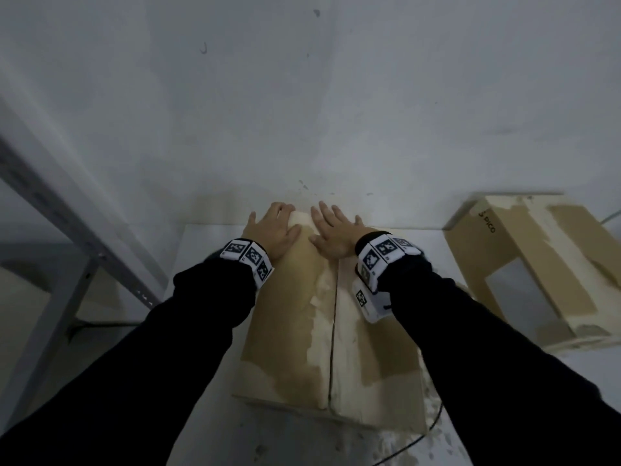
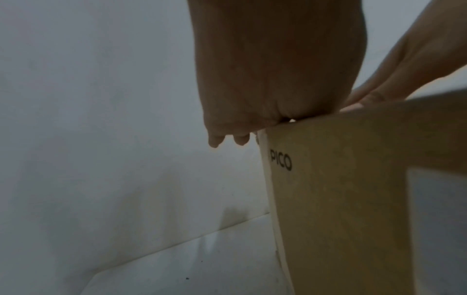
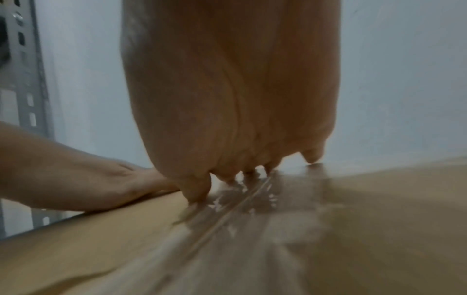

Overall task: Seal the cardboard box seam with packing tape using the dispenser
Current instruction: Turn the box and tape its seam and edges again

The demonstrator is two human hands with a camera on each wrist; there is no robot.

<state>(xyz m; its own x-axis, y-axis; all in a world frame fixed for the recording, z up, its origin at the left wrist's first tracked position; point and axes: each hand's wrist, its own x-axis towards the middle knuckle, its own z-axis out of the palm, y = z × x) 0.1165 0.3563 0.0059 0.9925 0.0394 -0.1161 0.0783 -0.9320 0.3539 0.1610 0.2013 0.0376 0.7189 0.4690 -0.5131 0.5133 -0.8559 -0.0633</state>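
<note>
A brown cardboard box [image 1: 289, 331] lies on the white table, its top worn pale around the centre seam [image 1: 332, 348], which runs away from me. My left hand [image 1: 272, 228] lies palm down on the far end of the left flap, fingertips [image 2: 215, 141] reaching just past the far edge. To the right of the seam my right hand [image 1: 332, 232] presses flat with straight fingers [image 3: 197, 191]. The seam [image 3: 227, 215] looks glossy under that hand. The box side [image 2: 328, 199] carries a PICO print. No tape dispenser shows in any view.
A second, torn PICO box [image 1: 537, 264] sits at the right on the table [image 1: 208, 250]. A grey perforated shelf post [image 1: 67, 213] slants at the left. The wall [image 1: 302, 112] stands right behind the box. A dark cable [image 1: 420, 438] runs by the near right corner.
</note>
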